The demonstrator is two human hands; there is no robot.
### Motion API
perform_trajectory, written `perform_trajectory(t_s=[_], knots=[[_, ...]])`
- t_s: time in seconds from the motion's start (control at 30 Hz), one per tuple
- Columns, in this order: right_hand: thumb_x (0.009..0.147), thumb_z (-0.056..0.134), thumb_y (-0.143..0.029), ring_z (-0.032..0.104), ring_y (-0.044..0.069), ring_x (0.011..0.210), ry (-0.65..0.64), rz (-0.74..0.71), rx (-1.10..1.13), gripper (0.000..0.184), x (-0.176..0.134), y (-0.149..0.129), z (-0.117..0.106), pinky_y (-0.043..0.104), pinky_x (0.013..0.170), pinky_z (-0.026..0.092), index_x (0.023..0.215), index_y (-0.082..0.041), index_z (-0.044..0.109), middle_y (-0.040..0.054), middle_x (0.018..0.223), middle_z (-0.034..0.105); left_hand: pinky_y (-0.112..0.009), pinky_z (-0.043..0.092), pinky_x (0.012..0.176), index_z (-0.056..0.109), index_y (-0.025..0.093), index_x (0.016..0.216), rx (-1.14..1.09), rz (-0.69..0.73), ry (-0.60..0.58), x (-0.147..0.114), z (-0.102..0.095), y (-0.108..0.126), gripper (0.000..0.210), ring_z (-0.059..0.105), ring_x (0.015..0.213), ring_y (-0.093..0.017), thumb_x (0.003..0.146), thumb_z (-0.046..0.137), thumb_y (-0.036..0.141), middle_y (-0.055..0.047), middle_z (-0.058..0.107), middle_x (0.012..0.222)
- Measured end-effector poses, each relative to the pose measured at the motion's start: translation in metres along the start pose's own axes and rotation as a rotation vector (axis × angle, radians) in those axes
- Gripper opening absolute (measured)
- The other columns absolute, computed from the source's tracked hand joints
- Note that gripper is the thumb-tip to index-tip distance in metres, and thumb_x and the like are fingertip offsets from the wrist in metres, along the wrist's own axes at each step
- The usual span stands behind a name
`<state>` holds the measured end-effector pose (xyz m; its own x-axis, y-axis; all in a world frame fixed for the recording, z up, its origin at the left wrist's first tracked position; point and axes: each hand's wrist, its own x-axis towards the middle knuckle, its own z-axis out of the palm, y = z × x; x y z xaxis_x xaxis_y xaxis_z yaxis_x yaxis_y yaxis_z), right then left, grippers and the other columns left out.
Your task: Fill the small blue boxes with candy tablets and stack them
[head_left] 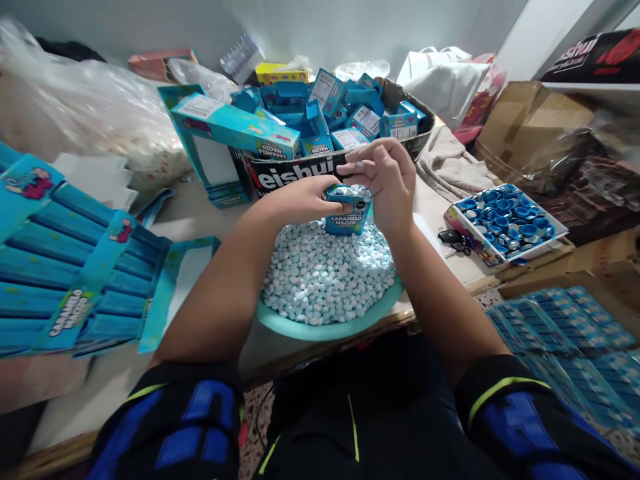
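We pinch the small blue cardboard box point(345, 223) between our left hand's point(311, 198) fingers, our right hand point(389, 179) curled beside its top, its grip unclear, above pale rounded candies point(320, 280) in a round turquoise bowl point(320, 332), probably so spills drop back.

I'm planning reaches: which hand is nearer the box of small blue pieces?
Right. The right hand, beside the small carton, is left of the box of small blue pieces; the left hand, holding that carton, is farther left.
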<state>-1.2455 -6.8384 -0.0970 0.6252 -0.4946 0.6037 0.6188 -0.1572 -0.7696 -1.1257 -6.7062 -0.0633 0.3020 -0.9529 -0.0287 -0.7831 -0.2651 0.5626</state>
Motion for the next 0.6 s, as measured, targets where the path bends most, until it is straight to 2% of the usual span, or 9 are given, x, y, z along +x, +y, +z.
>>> perform_trajectory(t_s=[0.1, 0.2, 0.33, 0.47, 0.6], knots=[[0.099, 0.058, -0.055, 0.074, 0.014, 0.08, 0.067, 0.029, -0.007, 0.03, 0.001, 0.001, 0.0, 0.032, 0.078, 0.062, 0.09, -0.026, 0.061, 0.002, 0.094, 0.071, -0.038, 0.051, 0.097, 0.068, 0.02, 0.136, 0.002, -0.027, -0.014, -0.001, 0.0, 0.002, 0.067, 0.066, 0.116, -0.031, 0.086, 0.067, 0.064, -0.011, 0.071, 0.135], [0.1, 0.054, -0.061, 0.073, 0.015, 0.083, 0.047, 0.088, -0.111, 0.039, 0.002, 0.004, -0.001, 0.033, 0.081, 0.061, 0.085, -0.026, 0.062, 0.0023, 0.093, 0.07, -0.037, 0.052, 0.096, 0.066, 0.022, 0.139, -0.009, -0.004, -0.018, -0.001, 0.001, 0.002, 0.065, 0.067, 0.113, -0.03, 0.087, 0.068, 0.06, -0.009, 0.073, 0.131], [0.1, 0.049, -0.07, 0.069, 0.017, 0.09, -0.013, 0.135, -0.242, 0.05, 0.003, 0.009, -0.003, 0.035, 0.086, 0.059, 0.083, -0.025, 0.064, 0.0028, 0.09, 0.068, -0.036, 0.054, 0.094, 0.071, 0.023, 0.132, 0.001, 0.054, 0.062, 0.0, 0.004, -0.003, 0.054, 0.069, 0.109, -0.028, 0.086, 0.073, 0.052, -0.008, 0.074, 0.125], [0.101, 0.051, -0.069, 0.065, 0.018, 0.092, -0.007, 0.133, -0.328, 0.049, 0.005, 0.016, -0.007, 0.036, 0.087, 0.056, 0.084, -0.025, 0.065, 0.0025, 0.085, 0.064, -0.036, 0.054, 0.093, 0.072, 0.019, 0.131, 0.003, 0.091, 0.144, 0.0, 0.006, -0.006, 0.052, 0.069, 0.103, -0.026, 0.088, 0.074, 0.048, -0.01, 0.076, 0.119], [0.101, 0.051, -0.068, 0.062, 0.018, 0.092, 0.008, 0.169, -0.369, 0.049, 0.009, 0.027, -0.014, 0.036, 0.087, 0.053, 0.084, -0.024, 0.064, 0.0023, 0.084, 0.061, -0.035, 0.055, 0.094, 0.076, 0.02, 0.124, -0.006, 0.147, 0.22, 0.0, 0.006, -0.005, 0.043, 0.068, 0.109, -0.025, 0.089, 0.076, 0.043, -0.011, 0.074, 0.121]])
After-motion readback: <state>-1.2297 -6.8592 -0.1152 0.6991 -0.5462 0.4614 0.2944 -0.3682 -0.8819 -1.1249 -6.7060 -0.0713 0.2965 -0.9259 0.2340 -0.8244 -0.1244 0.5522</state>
